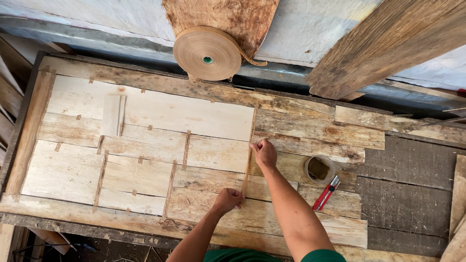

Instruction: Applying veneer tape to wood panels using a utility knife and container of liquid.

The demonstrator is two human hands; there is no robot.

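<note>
Both hands press brown tape strip [247, 165] flat along seam between veneer sheets [194, 114]. Left hand [228, 200] curled, fingertips pinning near end; right hand [264, 153] bent on far part, keeps strip straight. Tape roll [208, 53] above, red cutter [326, 193] right.

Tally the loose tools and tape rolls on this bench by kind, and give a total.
Large brown tape roll, standing at the back: 1
Small tape roll, lying flat near the right hand: 1
Red utility knife: 1
Total: 3
</note>
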